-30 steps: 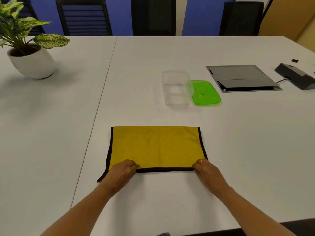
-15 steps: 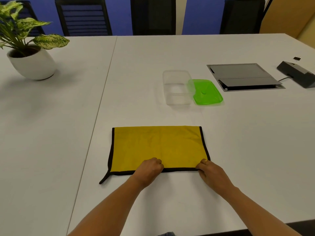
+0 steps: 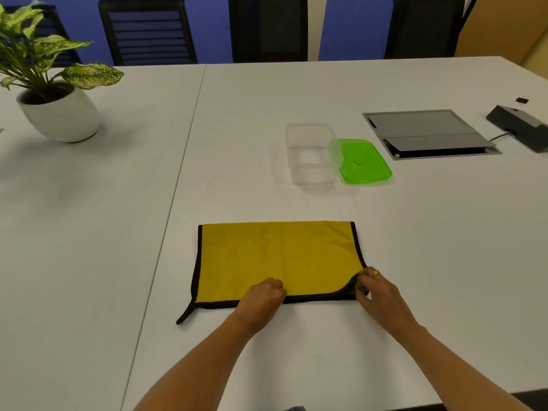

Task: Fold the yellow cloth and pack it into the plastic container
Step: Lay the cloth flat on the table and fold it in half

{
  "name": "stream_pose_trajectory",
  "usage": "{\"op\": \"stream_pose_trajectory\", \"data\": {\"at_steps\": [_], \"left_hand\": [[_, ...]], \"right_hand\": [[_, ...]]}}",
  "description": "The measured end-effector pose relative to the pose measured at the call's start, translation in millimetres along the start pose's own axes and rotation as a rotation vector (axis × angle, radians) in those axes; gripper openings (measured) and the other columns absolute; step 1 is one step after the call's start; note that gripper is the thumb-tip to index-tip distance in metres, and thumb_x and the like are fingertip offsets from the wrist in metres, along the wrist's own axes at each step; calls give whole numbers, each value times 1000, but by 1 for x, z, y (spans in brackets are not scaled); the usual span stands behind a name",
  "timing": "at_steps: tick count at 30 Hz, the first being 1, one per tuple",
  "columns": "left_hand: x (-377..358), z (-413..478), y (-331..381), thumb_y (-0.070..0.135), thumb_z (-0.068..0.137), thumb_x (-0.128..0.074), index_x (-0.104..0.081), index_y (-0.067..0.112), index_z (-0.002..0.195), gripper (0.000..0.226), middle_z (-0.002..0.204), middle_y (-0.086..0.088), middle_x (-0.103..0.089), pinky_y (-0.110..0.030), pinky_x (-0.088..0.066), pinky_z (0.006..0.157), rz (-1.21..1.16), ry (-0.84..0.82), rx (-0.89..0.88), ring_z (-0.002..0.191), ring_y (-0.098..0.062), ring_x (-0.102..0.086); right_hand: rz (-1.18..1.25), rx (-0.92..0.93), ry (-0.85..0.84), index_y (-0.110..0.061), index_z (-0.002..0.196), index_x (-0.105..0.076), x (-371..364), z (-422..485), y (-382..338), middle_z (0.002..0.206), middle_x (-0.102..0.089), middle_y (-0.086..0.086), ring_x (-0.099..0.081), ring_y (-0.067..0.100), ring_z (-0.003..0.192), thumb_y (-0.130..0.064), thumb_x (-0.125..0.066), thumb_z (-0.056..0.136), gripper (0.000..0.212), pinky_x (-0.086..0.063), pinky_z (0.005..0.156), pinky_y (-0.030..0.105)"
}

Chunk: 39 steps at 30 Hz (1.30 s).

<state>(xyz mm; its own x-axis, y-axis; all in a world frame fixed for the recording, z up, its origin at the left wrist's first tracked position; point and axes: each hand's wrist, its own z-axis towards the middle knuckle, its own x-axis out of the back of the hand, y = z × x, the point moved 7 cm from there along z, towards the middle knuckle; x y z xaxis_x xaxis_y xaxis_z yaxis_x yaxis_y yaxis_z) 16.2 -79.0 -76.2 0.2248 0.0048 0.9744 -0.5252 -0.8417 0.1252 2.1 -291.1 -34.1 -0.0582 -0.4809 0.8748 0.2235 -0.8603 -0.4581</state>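
The yellow cloth (image 3: 275, 259) with black trim lies folded into a wide rectangle on the white table, near me. My left hand (image 3: 261, 299) pinches its near edge around the middle, fingers curled. My right hand (image 3: 376, 289) grips the near right corner and has raised it slightly off the table. The clear plastic container (image 3: 312, 154) stands open and empty farther back, with its green lid (image 3: 364, 161) lying flat against its right side.
A potted plant in a white pot (image 3: 59, 114) stands at the far left. A grey cable hatch (image 3: 427, 133) is set in the table at the back right, beside a dark device (image 3: 519, 126). Black chairs (image 3: 148, 31) line the far edge.
My left hand slid right along the near edge from the left corner to the middle. My right hand has started to lift the near right corner.
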Motion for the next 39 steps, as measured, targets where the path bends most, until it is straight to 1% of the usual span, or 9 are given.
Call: {"op": "stream_pose_trajectory", "data": {"at_steps": [5,8,11,17,21,23,28,33,39], "left_hand": [[-2,0,-1,6,95,-40,-60,5,110,25,113,-11,-58,-36,-47,79,-5,0,11,108,-22,-51],[-2,0,-1,8,96,-40,-60,4,111,26,113,-11,-58,-36,-48,81,-6,-8,21,109,-23,-51],[-1,1,-2,14,98,-38,-60,5,112,28,115,-10,-59,-35,-48,84,-12,-10,32,110,-22,-51],[-1,1,-3,17,98,-37,-61,5,112,30,115,-10,-59,-36,-49,85,-26,-5,46,111,-21,-51],[1,0,-2,16,98,-38,-61,5,112,29,114,-10,-59,-36,-49,85,-36,8,48,111,-21,-51],[1,-1,-2,16,98,-38,-61,5,113,29,115,-10,-59,-35,-49,85,-32,15,47,111,-21,-51],[1,-4,-2,12,97,-40,-59,8,115,27,117,-7,-58,-34,-49,84,-30,26,43,113,-20,-50],[2,-8,-2,9,95,-43,-61,6,116,27,116,-10,-60,-36,-50,80,-92,54,35,112,-22,-52],[10,-12,-2,6,90,-52,-67,1,106,22,106,-16,-66,-36,-54,73,-167,149,6,103,-27,-61]], "right_hand": [[273,-441,38,-3,80,-60,-12,-11,34,75,-59,11,-58,26,70,-3,-57,87,8,-46,64,26],[583,-758,133,3,87,-62,-16,-12,46,77,-64,17,-62,29,69,-22,-46,96,31,-49,58,24],[679,-910,108,2,94,-64,-17,-9,50,83,-66,15,-61,18,60,-30,-57,91,33,-42,50,18],[720,-862,155,0,109,-62,-10,-3,48,96,-64,14,-59,18,65,-10,-65,85,26,-47,41,8],[650,-845,155,-3,104,-65,-6,-8,51,92,-64,10,-58,24,82,-14,-68,83,24,-49,66,26],[583,-849,128,-3,98,-67,-7,-13,55,86,-64,10,-56,23,76,-14,-70,81,20,-45,68,29],[519,-857,100,-3,83,-63,-13,-18,61,74,-60,11,-52,23,65,-9,-75,76,15,-44,48,14],[485,-859,112,-4,83,-56,-14,-15,63,71,-56,9,-54,25,69,-7,-76,74,22,-43,55,25],[561,-881,59,-4,87,-52,-19,-22,59,70,-59,14,-55,23,55,-7,-65,83,14,-47,52,28]]}}
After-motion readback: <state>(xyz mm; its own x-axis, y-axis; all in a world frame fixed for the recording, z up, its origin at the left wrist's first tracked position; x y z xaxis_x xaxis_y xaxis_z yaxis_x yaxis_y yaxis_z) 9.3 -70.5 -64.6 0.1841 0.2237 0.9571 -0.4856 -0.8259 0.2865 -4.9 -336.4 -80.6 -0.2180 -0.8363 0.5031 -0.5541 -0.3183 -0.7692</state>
